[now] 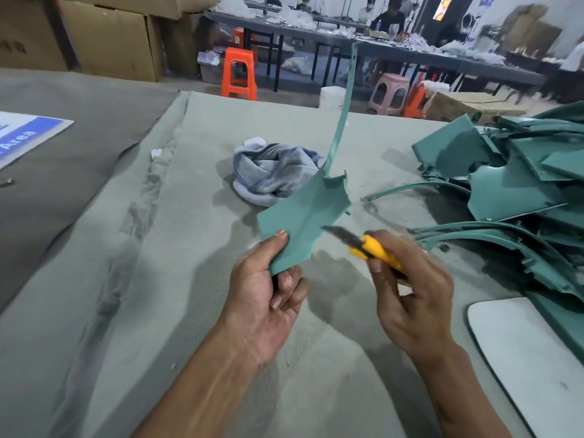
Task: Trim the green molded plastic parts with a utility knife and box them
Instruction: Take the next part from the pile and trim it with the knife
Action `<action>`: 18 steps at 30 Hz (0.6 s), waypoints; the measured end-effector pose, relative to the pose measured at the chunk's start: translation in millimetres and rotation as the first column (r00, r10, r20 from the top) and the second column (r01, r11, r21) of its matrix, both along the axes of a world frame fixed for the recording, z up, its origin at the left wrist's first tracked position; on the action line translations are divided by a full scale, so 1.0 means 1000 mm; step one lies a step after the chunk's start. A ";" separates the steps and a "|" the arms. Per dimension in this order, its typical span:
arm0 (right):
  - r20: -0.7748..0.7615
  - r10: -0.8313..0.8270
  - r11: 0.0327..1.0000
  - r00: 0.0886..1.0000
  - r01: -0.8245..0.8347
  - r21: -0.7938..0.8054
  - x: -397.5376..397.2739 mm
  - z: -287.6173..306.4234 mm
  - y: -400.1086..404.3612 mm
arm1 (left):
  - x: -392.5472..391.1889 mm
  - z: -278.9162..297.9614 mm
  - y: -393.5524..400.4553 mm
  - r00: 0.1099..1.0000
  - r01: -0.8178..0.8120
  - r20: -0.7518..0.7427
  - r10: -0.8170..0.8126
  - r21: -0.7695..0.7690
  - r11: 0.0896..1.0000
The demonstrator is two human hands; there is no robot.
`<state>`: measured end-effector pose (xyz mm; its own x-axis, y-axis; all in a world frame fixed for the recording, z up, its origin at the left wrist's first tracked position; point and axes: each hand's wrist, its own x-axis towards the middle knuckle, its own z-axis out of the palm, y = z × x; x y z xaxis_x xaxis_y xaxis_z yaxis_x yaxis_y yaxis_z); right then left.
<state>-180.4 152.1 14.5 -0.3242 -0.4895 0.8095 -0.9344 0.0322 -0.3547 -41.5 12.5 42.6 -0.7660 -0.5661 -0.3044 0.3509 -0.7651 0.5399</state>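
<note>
My left hand (pixel 271 292) grips the lower corner of a green molded plastic part (pixel 303 216), holding it up above the table; a long thin arm of the part rises toward the top of the view. My right hand (pixel 407 289) holds a yellow utility knife (pixel 369 248). Its extended blade points left, with the tip close to the part's right edge. A heap of more green parts (pixel 518 191) lies on the table at the right.
The table is covered with grey cloth (pixel 158 248). A crumpled blue-grey rag (pixel 275 172) lies behind the held part. A white tray edge (pixel 521 343) is at the lower right, a blue-and-white sign (pixel 25 137) at the left. Cardboard boxes (pixel 94 36), stools and seated people are beyond.
</note>
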 end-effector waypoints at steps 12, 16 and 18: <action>-0.035 -0.101 0.994 0.994 0.102 0.034 -0.011 -0.003 0.007 | -0.001 -0.002 0.000 0.990 -0.106 0.064 0.124 -0.231 0.967; 0.115 -0.336 0.936 0.935 0.345 -0.068 -0.023 -0.006 0.007 | 0.001 -0.002 -0.008 0.982 -0.149 0.060 0.177 -0.322 0.935; 0.171 -0.287 0.944 0.942 0.308 -0.115 -0.030 -0.005 0.016 | 0.002 -0.001 -0.013 0.979 -0.169 0.052 0.199 -0.351 0.921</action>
<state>-210.7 168.4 9.1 -0.5608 -0.2389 0.7927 -0.8250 0.2415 -0.5109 -39.3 -0.2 41.5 -0.6183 -0.7759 -0.1256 0.4086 -0.4539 0.7918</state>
